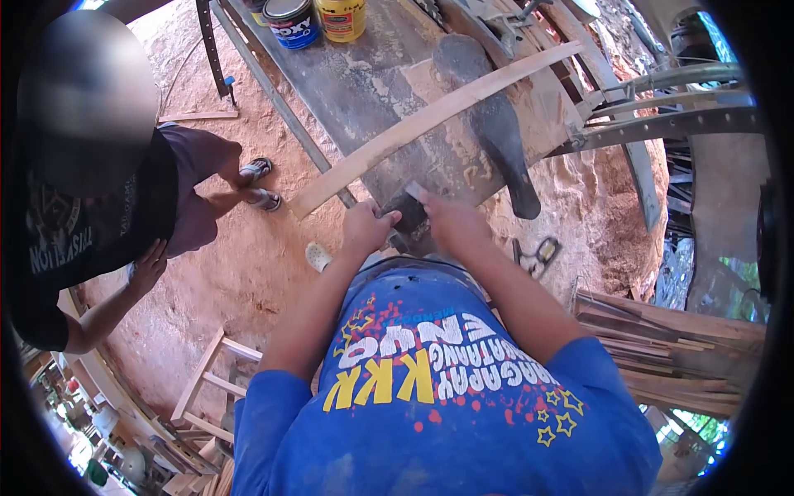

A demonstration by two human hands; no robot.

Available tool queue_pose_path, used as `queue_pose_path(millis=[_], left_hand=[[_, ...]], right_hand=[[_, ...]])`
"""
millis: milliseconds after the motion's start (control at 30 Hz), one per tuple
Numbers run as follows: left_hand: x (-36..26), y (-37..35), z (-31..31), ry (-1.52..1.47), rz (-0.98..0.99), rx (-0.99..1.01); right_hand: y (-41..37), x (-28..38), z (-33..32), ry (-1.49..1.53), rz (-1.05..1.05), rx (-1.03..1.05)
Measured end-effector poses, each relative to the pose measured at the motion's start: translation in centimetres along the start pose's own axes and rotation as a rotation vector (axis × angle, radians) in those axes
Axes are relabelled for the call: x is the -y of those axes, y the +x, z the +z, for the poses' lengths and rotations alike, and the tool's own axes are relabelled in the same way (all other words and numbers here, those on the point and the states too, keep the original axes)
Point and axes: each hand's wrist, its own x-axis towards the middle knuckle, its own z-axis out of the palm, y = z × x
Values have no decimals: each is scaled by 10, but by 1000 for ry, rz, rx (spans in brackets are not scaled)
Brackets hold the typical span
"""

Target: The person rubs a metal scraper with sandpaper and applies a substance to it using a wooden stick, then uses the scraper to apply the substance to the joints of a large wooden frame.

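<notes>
My right hand (453, 223) is closed around a small pale flat piece (415, 191), whose end sticks out past the fingertips. Beside it, my left hand (368, 227) is curled at the near end of the workbench (356, 91), its thumb toward a dark patch between the hands; I cannot make out what it grips. Just beyond both hands, a long, slightly curved wooden strip (438, 120) lies slantwise across the bench. A dark, curved, flat piece (496, 124) passes under the strip on the right and overhangs the bench edge.
A blue-labelled epoxy can (291, 25) and a yellow can (341, 18) stand at the bench's far end. To the left stands another person (99, 198). A wooden frame (211, 376) lies lower left; stacked boards (662, 347) are at right. A loose sandal (539, 255) lies on the ground.
</notes>
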Motion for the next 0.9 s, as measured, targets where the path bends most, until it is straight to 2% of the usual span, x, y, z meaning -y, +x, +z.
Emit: queue_pose_path(millis=[100,200,333,467,500,600,667,733,800,900], left_hand=[[3,-1,0,21,-3,25],[-6,1,-4,38,-12,11],[0,-6,-2,24,-14,42],[12,4,-1,16,76,44],[27,8,6,-72,90,85],[35,-3,-10,-464,-70,162],[41,-24,-31,-827,-287,14],[100,-28,-31,-1191,-316,-176],[146,-40,-42,-1268,-310,-346],[133,-82,-80,-1327,-371,-465]], right_hand=[[8,5,-8,-56,6,50],[-27,5,-10,-68,58,65],[-3,5,-10,-27,25,24],[37,-1,-15,-1,-80,-56],[43,-8,-17,-9,-116,-60],[34,-36,5,7,-180,-179],[24,-66,35,129,-333,-220],[-18,-62,26,258,-182,-50],[-35,-67,38,371,-217,-1],[-32,-58,24,368,-177,87]])
